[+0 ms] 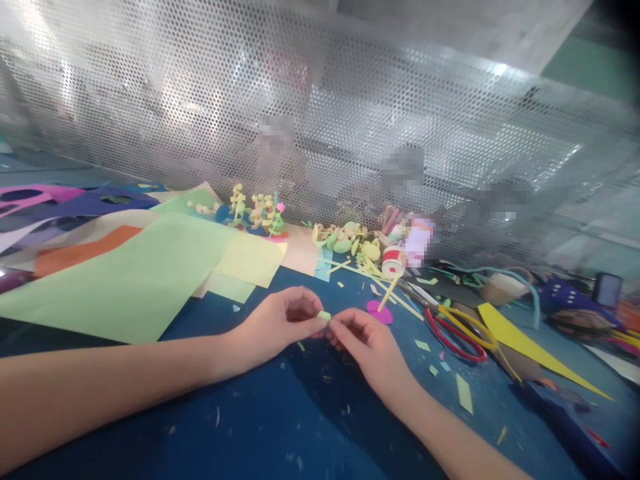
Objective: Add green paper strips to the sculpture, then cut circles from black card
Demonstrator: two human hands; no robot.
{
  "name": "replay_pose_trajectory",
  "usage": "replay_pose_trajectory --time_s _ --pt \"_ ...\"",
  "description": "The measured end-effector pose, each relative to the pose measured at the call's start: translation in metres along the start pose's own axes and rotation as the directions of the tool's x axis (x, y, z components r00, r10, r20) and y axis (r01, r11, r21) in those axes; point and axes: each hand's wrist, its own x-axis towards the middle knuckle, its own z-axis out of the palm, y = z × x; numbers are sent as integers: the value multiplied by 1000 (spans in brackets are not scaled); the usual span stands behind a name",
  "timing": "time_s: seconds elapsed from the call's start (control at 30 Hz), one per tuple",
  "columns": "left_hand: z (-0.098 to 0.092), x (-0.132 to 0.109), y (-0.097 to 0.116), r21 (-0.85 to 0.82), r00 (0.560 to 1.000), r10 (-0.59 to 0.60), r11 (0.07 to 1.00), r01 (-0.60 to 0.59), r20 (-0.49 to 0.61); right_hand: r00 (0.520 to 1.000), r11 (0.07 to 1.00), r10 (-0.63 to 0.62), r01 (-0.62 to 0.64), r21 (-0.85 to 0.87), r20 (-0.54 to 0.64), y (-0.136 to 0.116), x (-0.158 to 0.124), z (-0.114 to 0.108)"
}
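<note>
My left hand (283, 321) pinches a small light green piece (325, 315), perhaps foam or paper, between thumb and fingers. My right hand (367, 341) has its thumb and fingertips drawn together at the piece's right edge. The two hands meet just above the blue tabletop (240, 427). Fingertips cover part of the piece, so its full shape is hidden. Just beyond the right hand, a yellow stick (388, 293) rises from a magenta disc (380, 312).
Light green sheets (135, 273) and a pale yellow sheet (253, 257) lie at left. Small decorated figures (257, 208) stand behind. Scissors with red handles (457, 340), a yellow triangular strip (540, 347) and scraps (464, 393) lie at right. A perforated metal screen (200, 100) closes off the back.
</note>
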Motion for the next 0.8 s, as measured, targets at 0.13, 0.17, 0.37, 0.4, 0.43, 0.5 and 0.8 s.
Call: replay_pose_trajectory --time_s 0.13,0.17,0.37,0.4,0.43,0.5,0.8 --pt "1 0 2 -14 1000 3 1000 -3 -3 990 990 -117 111 -82 -81 -4 -3 1" --pt "1 0 3 -13 1000 4 1000 -4 -9 981 983 -160 148 -111 -109 -4 -4 1" --pt "1 -1 5 -14 999 -39 999 39 -4 950 928 -278 228 -294 -141 -3 -6 0" --pt "1 -1 5 -13 999 -48 999 48 -10 948 920 -289 236 -312 -136 -2 -6 0" --pt "1 -1 5 -11 998 -57 998 57 -13 943 907 -307 249 -339 -129 -2 -6 0" --pt "0 -1 4 -1 997 -71 997 71 -18 921 856 -373 296 -424 -111 -2 -6 0" --pt "0 -1 2 -4 996 -84 996 84 4 811 601 -584 459 -654 32 -4 -9 -2"
